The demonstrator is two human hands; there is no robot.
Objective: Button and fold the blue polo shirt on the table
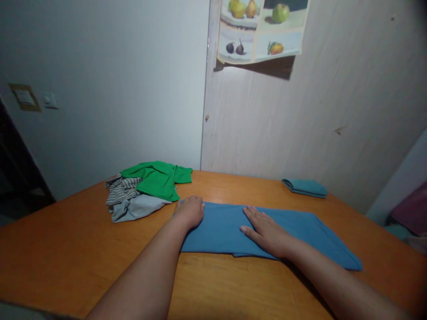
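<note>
A blue garment (300, 233) lies folded into a long strip across the orange wooden table (66, 249). My left hand (190, 211) rests on its left end with the fingers curled over the cloth edge. My right hand (265, 231) lies flat and open on the middle of the strip, fingers together and pointing left.
A pile of clothes sits at the back left: a green shirt (156, 178) on top of a striped cloth (122, 189) and a grey cloth (136, 208). A small folded teal cloth (305, 187) lies at the back right near the wall. A fruit poster (260, 29) hangs above.
</note>
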